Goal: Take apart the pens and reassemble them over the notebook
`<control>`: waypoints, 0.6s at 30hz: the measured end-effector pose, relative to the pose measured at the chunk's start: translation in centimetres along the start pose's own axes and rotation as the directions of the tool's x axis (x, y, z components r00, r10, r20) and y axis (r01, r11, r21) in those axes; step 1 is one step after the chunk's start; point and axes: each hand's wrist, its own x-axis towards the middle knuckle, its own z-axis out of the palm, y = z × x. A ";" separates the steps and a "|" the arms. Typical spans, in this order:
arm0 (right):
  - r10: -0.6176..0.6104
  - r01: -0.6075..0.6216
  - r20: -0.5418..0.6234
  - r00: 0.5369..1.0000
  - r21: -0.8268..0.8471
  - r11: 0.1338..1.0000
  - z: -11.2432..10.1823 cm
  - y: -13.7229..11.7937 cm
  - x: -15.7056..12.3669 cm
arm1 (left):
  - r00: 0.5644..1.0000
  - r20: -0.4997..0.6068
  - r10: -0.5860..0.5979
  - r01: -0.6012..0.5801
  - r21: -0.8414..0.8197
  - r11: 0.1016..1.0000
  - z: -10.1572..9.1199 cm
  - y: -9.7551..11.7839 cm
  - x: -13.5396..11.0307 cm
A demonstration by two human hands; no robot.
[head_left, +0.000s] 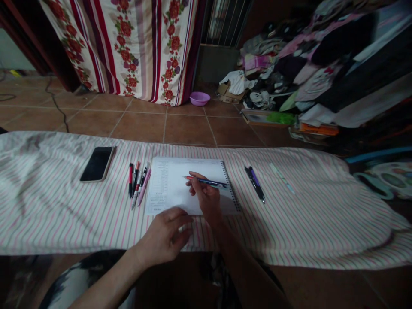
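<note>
A spiral notebook lies on the striped cloth with its wire binding on the right and printed text along its left side. Over the page, my right hand grips a pen with a reddish front end and a dark blue barrel. The pen lies nearly level, its tip toward the left; I cannot tell whether the tip touches the paper. My left hand rests at the notebook's near edge, loosely curved, thumb apart from the fingers, with nothing visible in it.
Left of the notebook lie several pens and a smartphone. To the right are a pair of dark pens and a pale thin stick-like item. Beyond the cloth-covered table stand a purple basin and a heap of clothes.
</note>
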 end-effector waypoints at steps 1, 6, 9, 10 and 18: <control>0.013 -0.013 0.007 1.000 0.005 1.000 0.1 0.0 0.0 | 0.999 0.033 0.028 -0.031 0.070 0.997 0.3 -0.1 -0.2; 0.068 -0.064 0.060 0.996 -0.060 0.996 0.9 0.2 -0.3 | 0.988 0.044 0.149 -0.155 0.201 0.967 1.6 -1.0 -1.4; 0.074 -0.067 0.056 0.996 -0.115 0.991 1.3 0.4 -0.7 | 0.981 0.011 0.196 -0.192 0.260 0.946 1.4 -1.6 -1.9; 0.074 -0.065 0.060 0.995 -0.146 0.987 1.4 0.5 -0.8 | 0.979 0.002 0.204 -0.197 0.277 0.940 1.2 -1.8 -2.0; 0.096 -0.022 0.159 0.983 -0.415 0.910 1.7 0.5 -1.5 | 0.977 -0.089 0.196 -0.141 0.422 0.896 0.6 -2.9 -3.0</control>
